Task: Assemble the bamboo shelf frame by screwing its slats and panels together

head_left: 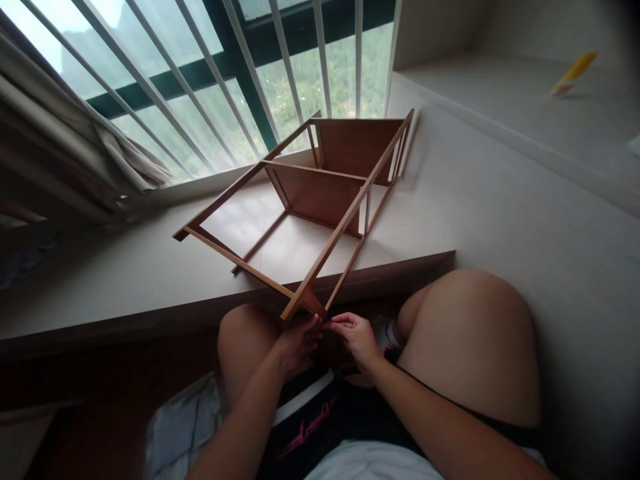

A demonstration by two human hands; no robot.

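A brown wooden shelf rack (317, 197) lies on its side, tilted, with its near end jutting over the ledge edge toward me. It has slim rails and two solid panels. Below its nearest corner, my left hand (299, 341) is closed, fingers curled close to the leg end; what they grip is hidden. My right hand (357, 339) pinches with thumb and forefinger right beside the left fingertips, at the end of the lower rail. Whatever sits in that pinch is too small to make out.
The rack rests on a pale window ledge (125, 267) with a dark front edge. Behind it is a barred window (240, 87), with a curtain (65, 133) at left. A yellow-handled brush-like item (575, 72) lies on the right-hand shelf. My bare knees flank the hands.
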